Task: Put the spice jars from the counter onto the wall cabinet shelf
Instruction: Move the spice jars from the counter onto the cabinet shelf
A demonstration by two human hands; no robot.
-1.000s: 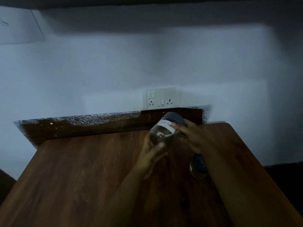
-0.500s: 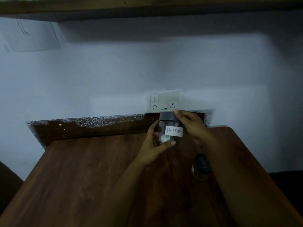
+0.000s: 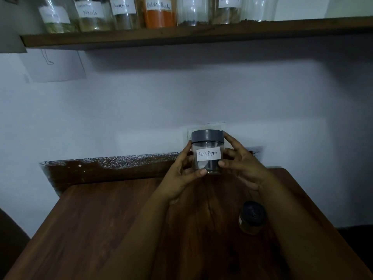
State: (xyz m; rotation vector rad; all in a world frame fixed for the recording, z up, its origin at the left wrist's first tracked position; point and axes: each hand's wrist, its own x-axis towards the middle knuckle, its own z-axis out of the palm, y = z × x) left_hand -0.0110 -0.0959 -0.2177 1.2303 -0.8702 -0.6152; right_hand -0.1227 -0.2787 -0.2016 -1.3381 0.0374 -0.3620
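A clear jar [image 3: 207, 152] with a grey lid and a white label reading "Black Pepper" is held upright above the far end of the wooden counter [image 3: 101, 229]. My left hand [image 3: 181, 174] grips its left side and bottom, and my right hand [image 3: 240, 166] grips its right side, with a finger on the lid. A second, smaller jar [image 3: 251, 220] with a dark lid stands on the counter beside my right forearm. The wooden wall shelf [image 3: 201, 34] runs across the top of the view.
Several labelled spice jars [image 3: 159, 13] line the shelf's left and middle; its right end shows bare wall behind. A wall socket sits behind the held jar. A paper sheet [image 3: 54, 65] hangs on the wall under the shelf's left end.
The jar went from tilted to upright and rose higher, with its label now facing me. The view tilted up, bringing the shelf and its jars into sight.
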